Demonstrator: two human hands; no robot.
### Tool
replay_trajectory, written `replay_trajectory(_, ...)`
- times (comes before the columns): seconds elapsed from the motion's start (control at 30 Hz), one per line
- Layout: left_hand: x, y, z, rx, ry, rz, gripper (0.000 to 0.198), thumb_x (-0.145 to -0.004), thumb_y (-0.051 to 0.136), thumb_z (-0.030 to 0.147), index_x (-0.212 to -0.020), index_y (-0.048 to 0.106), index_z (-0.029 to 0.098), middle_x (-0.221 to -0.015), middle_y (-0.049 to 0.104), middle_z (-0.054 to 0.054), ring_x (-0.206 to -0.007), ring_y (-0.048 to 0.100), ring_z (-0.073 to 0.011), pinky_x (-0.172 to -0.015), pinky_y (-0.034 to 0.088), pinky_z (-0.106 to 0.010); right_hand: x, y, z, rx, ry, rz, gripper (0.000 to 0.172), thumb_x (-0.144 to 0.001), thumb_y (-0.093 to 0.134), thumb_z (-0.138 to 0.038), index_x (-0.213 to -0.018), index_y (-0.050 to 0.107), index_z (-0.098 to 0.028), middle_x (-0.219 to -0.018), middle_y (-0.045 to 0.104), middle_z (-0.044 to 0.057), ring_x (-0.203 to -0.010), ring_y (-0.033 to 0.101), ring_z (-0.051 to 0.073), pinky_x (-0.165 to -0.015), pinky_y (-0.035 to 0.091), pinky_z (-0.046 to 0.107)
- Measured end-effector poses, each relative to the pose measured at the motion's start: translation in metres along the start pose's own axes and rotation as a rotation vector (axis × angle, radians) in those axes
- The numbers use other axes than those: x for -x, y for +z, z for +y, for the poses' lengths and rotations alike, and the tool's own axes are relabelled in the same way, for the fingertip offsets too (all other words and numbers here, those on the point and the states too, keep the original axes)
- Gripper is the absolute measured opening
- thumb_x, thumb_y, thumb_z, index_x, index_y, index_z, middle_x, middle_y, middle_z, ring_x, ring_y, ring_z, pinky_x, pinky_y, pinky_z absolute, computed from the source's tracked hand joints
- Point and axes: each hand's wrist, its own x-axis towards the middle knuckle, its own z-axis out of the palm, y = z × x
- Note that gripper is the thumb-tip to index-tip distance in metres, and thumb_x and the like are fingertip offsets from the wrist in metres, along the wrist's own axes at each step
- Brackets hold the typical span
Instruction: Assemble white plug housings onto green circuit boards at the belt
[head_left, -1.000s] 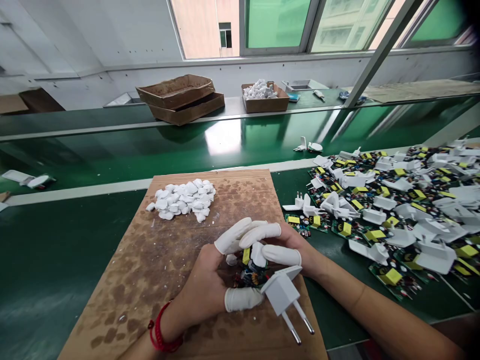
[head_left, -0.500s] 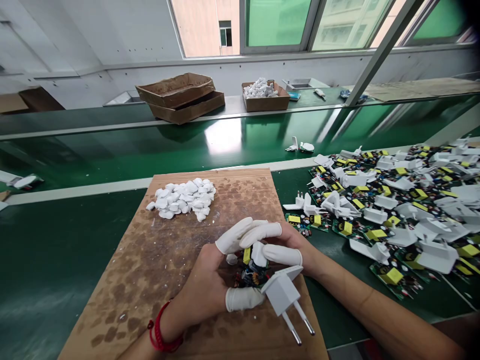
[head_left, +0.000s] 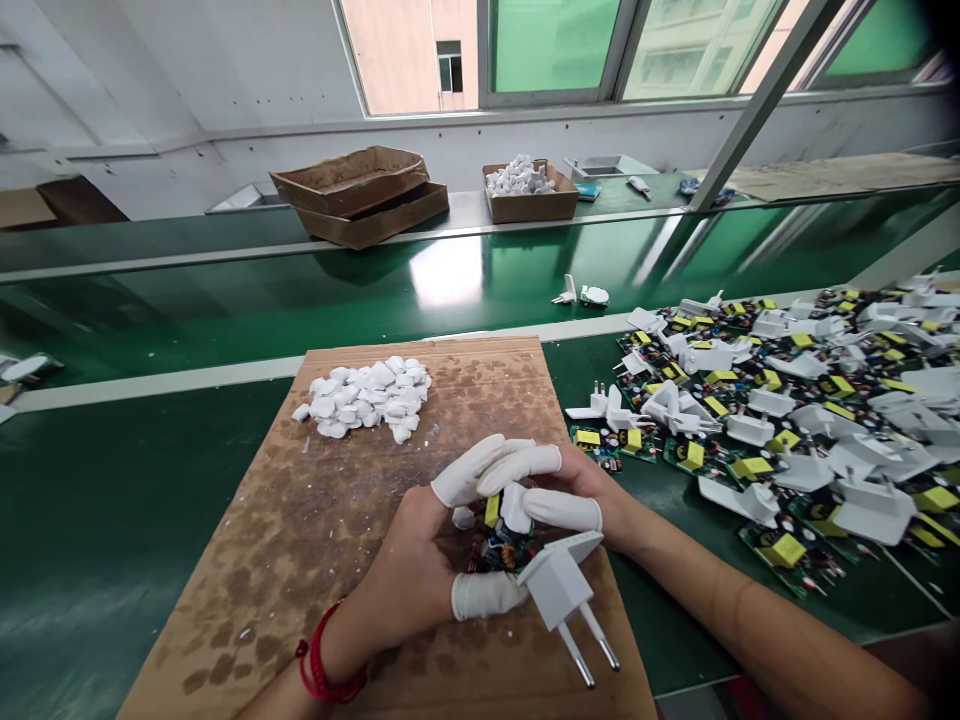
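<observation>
Both hands meet over a stained cardboard sheet (head_left: 315, 520) at the near edge of the bench. My left hand (head_left: 420, 570), with white finger cots and a red wrist string, is closed round a small circuit board (head_left: 499, 545) with a yellow part. My right hand (head_left: 559, 495), also with finger cots, is closed on the same board from the right. A white plug housing (head_left: 551, 585) with two metal pins hangs off the board, pins pointing toward me. A small white piece (head_left: 463, 518) sits between the fingers.
A heap of small white pieces (head_left: 367, 397) lies at the far end of the cardboard. Many white plug housings and green circuit boards (head_left: 787, 400) cover the bench at right. Beyond runs a green conveyor belt (head_left: 375, 290) carrying a plug part (head_left: 581, 294). Cardboard trays (head_left: 360, 195) stand behind.
The plug part on the conveyor belt has drifted left, as have the items at the far left. My hands have barely moved; the plug housing has tilted slightly.
</observation>
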Motion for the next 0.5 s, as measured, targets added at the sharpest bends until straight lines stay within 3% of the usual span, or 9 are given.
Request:
replay_trajectory(0.2,-0.0001,-0.0001,0.0013,0.001,0.011,-0.006,0.083,-0.065,0.079,0.018,-0.137,0.039,0.028,-0.129,0.059,-0.003,-0.112,0.059,-0.0205,-0.095,0.046,-0.022,-0.0014,0.0002,-0.0011,0.001,-0.021,-0.018,0.024,-0.088,0.056,-0.030,-0.107,0.067,-0.019,-0.079,0.061,0.004,-0.075,0.055,0.014,-0.072,0.045,0.027)
replay_trajectory(0.37,-0.0020,-0.0002,0.0028,0.007,0.024,-0.004,0.082,-0.066,0.078,0.017,-0.137,0.039,0.031,-0.130,0.058,-0.001,-0.112,0.059,-0.0179,-0.095,0.045,-0.019,-0.0007,-0.0005,-0.0014,0.037,-0.007,-0.002,0.024,-0.088,0.056,-0.033,-0.104,0.068,-0.019,-0.098,0.062,0.008,-0.086,0.057,0.017,-0.077,0.046,0.029)
replay_trajectory(0.5,-0.0020,0.0000,0.0025,-0.005,0.024,-0.007,0.083,-0.065,0.078,0.016,-0.137,0.039,0.032,-0.129,0.058,0.000,-0.112,0.059,-0.0176,-0.095,0.045,-0.019,-0.0002,-0.0005,-0.0022,0.050,0.009,0.002,0.025,-0.087,0.057,-0.033,-0.103,0.068,-0.018,-0.095,0.062,0.008,-0.077,0.056,0.015,-0.074,0.046,0.029)
